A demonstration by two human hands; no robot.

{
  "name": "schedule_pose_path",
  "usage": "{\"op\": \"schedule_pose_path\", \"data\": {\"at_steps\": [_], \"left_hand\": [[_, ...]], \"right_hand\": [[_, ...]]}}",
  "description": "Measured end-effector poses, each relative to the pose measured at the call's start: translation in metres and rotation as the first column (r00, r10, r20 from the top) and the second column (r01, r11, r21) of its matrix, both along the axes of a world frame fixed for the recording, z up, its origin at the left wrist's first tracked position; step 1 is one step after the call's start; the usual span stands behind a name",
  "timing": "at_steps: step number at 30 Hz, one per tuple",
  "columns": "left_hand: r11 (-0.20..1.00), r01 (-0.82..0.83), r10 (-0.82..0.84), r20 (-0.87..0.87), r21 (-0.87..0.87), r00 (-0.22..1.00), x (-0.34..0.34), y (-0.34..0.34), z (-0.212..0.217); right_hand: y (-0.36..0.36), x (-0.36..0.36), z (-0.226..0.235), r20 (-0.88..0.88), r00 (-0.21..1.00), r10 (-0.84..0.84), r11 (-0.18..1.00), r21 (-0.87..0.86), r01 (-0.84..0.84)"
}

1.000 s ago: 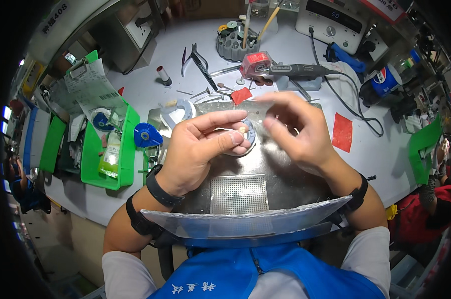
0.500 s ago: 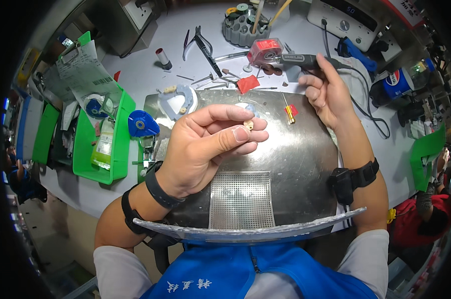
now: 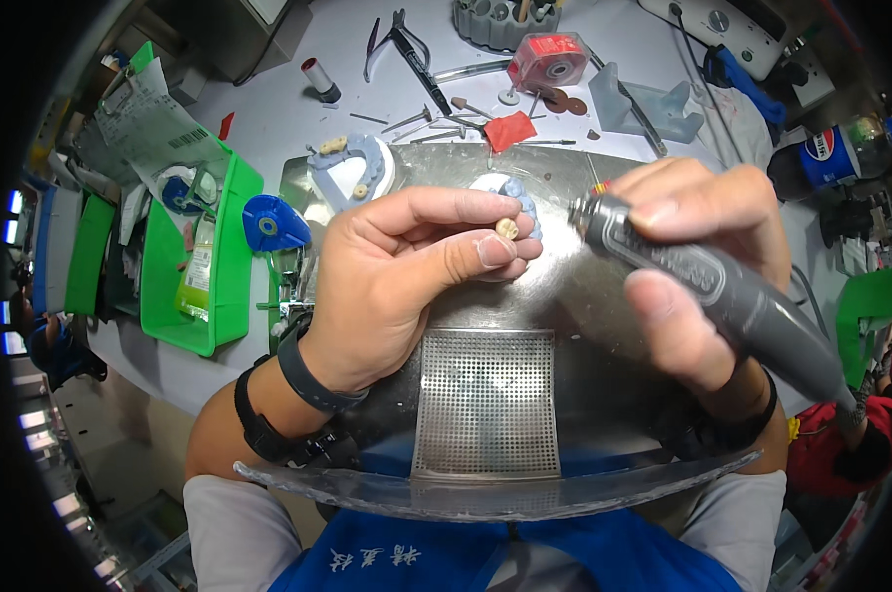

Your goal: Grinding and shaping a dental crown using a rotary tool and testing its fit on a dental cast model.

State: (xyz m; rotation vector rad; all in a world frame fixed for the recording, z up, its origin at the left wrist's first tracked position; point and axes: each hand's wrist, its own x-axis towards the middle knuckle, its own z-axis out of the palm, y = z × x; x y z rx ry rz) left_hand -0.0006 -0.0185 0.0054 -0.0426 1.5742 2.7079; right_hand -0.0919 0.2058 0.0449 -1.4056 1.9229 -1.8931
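My left hand [image 3: 382, 261] is closed, pinching a small cream dental crown [image 3: 506, 228] between thumb and fingertips above the metal work plate. My right hand [image 3: 737, 212] grips a dark grey rotary handpiece [image 3: 751, 316], its tip pointing left toward the crown but apart from it. Whether a bur sits in the tip is hard to make out. Behind my left fingertips lies a blue-grey dental model piece [image 3: 525, 205], partly hidden. Farther left stands a grey and white dental arch model [image 3: 357, 183] with cream teeth on it.
A perforated metal grid [image 3: 488, 405] lies on the plate, near a clear shield edge [image 3: 505, 498]. Green bin [image 3: 224, 286] at left. Beyond the plate: several burs, red cloth [image 3: 510, 130], pliers [image 3: 406, 59], red disc box [image 3: 549, 61], grey stand [image 3: 648, 109]. Control box upper right.
My right hand has taken the handpiece from the far right of the bench and brought it down near my left hand. The left hand still holds the crown; the view has shifted slightly.
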Motion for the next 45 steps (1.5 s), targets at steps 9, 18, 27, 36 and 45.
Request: {"op": "schedule_pose_path", "data": {"at_steps": [9, 18, 27, 36, 45], "left_hand": [[0.995, -0.03, 0.026, -0.044, -0.097, 0.999, 0.001, 0.003, 0.0], [0.977, -0.076, 0.074, -0.015, -0.199, 0.997, 0.003, 0.008, 0.006], [0.969, -0.098, 0.088, -0.057, -0.227, 0.995, 0.002, 0.013, 0.007], [0.974, -0.07, 0.061, -0.05, -0.214, 0.997, 0.003, 0.009, 0.007], [0.979, -0.08, 0.072, -0.048, -0.187, 0.996, 0.003, 0.01, 0.005]], "right_hand": [[-0.003, 0.01, -0.008, 0.07, 0.998, 0.001, 1.0, 0.002, -0.001], [-0.004, 0.017, -0.005, 0.013, 0.996, -0.083, 0.993, 0.088, 0.081], [-0.005, 0.017, 0.003, -0.089, 0.987, -0.131, 0.974, 0.174, 0.144], [-0.006, 0.015, -0.002, -0.036, 0.994, -0.099, 0.985, 0.14, 0.103], [-0.005, 0.015, -0.003, -0.096, 0.989, -0.112, 0.982, 0.142, 0.125]]}}
